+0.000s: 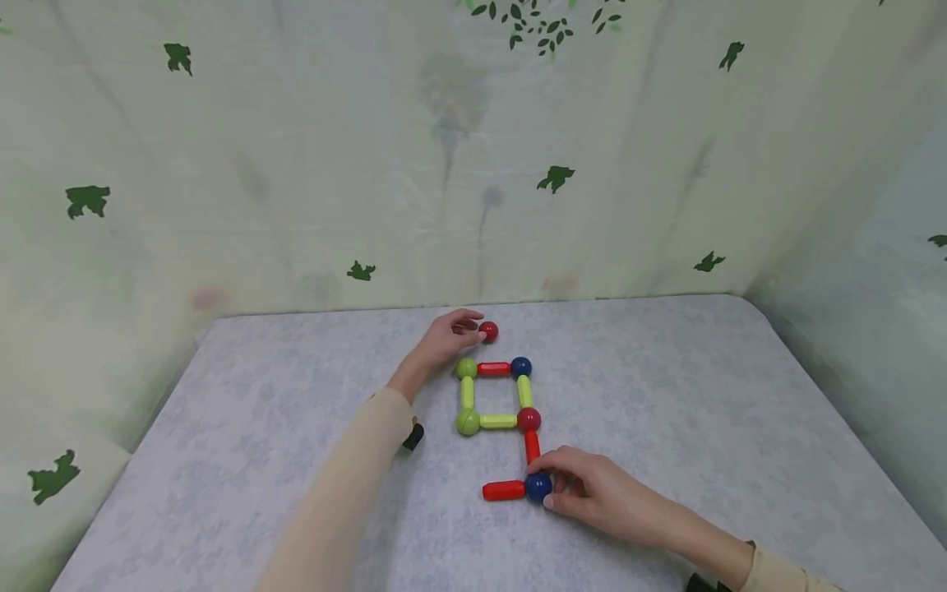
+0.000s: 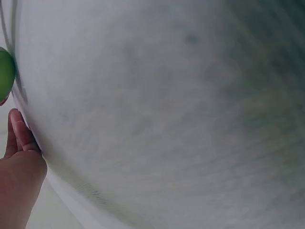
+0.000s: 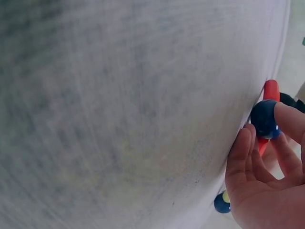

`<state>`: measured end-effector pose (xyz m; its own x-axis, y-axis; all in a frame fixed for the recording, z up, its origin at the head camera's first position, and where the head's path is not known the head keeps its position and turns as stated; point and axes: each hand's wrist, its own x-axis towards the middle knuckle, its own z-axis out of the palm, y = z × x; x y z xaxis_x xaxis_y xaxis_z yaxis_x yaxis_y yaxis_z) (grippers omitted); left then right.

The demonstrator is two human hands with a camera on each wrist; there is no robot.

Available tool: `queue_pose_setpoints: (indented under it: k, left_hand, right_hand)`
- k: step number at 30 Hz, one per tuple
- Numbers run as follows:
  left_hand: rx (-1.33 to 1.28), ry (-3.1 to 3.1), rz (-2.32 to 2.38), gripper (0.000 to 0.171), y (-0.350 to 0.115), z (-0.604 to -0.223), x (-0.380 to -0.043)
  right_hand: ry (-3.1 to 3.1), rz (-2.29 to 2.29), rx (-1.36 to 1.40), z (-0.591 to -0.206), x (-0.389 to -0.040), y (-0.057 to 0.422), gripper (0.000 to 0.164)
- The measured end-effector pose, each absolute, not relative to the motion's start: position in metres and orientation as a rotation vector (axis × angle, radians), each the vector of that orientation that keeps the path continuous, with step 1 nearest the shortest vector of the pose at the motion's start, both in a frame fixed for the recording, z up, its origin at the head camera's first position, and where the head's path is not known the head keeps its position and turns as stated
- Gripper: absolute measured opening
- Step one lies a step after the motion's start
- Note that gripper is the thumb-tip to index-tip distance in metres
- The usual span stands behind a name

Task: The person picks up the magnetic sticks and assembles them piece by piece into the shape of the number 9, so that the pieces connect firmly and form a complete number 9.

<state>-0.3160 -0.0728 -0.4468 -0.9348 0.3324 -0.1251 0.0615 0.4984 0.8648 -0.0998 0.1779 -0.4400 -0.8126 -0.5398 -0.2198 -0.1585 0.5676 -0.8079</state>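
Observation:
In the head view my left hand (image 1: 444, 339) is at the back of the table, its thumb and fingers at the left side of a red ball (image 1: 488, 331). My right hand (image 1: 610, 497) holds a blue ball (image 1: 538, 487) between thumb and fingers; the right wrist view shows this blue ball (image 3: 263, 117) too. From that ball one red stick (image 1: 503, 491) points left and another red stick (image 1: 532, 448) runs up to a red corner ball (image 1: 528, 419). This corner belongs to a square of sticks and balls lying flat.
Green balls (image 1: 467, 368) form the square's left corners, and a second blue ball (image 1: 521, 367) its back right one. Three sides are yellow-green sticks (image 1: 499, 421); the back side is a red stick (image 1: 493, 369). A leaf-patterned cloth (image 1: 473, 205) hangs behind the grey table (image 1: 281, 427).

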Motion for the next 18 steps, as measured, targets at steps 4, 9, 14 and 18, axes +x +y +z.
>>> queue_pose_setpoints:
  k: [4,9,14,18]
  left_hand:
    - [0.344,2.483,1.357,0.045,-0.0705,-0.4448,-0.3167]
    - [0.396,2.526,1.310,0.040,-0.0663,-0.4457,-0.3173]
    - [0.343,2.543,1.332,0.037,-0.0640,-0.4476,-0.3155]
    - [0.275,2.558,1.365,0.036,-0.0635,-0.4503,-0.3119]
  right_hand:
    - [2.356,-1.146,-0.573,-0.4399,-0.0995,0.1771,0.037]
    - [2.346,-1.147,-0.572,-0.4380,-0.1006,0.1766,0.036]
    - [2.340,-1.148,-0.565,-0.4373,-0.1014,0.1762,0.037]
    - [2.337,-1.148,-0.561,-0.4388,-0.1005,0.1757,0.037]
